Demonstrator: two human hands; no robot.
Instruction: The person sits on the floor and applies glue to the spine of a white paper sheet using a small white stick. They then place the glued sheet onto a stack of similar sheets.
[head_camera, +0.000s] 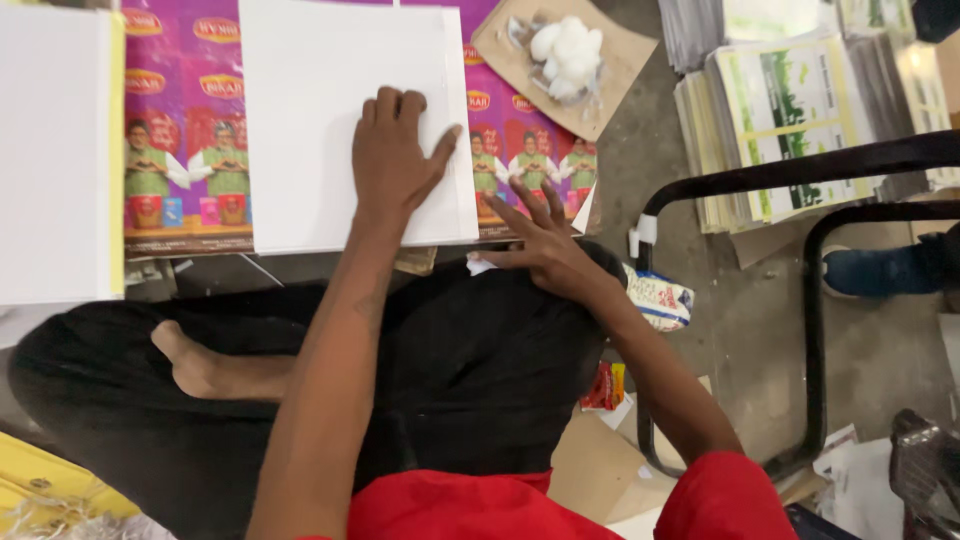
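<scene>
My left hand (395, 150) lies flat, palm down, on a white sheet (320, 110) at its lower right part. The sheet rests on a purple printed sheet with pictures of people (190, 130). My right hand (540, 240) hovers with its fingers spread just right of the white sheet's lower right corner, over the purple sheet's lower edge, and holds nothing. A small white paper corner (584, 212) sticks up beside its fingertips. I sit cross-legged in black trousers (470, 360), with one bare foot (185, 355) showing.
A white stack with a yellow edge (50, 150) lies at the left. A cardboard piece with white cotton lumps (565, 50) sits at the top. Stacks of green-and-white printed sheets (790, 120) stand at the right, behind a black metal frame (815, 300). A small packet (655, 300) lies nearby.
</scene>
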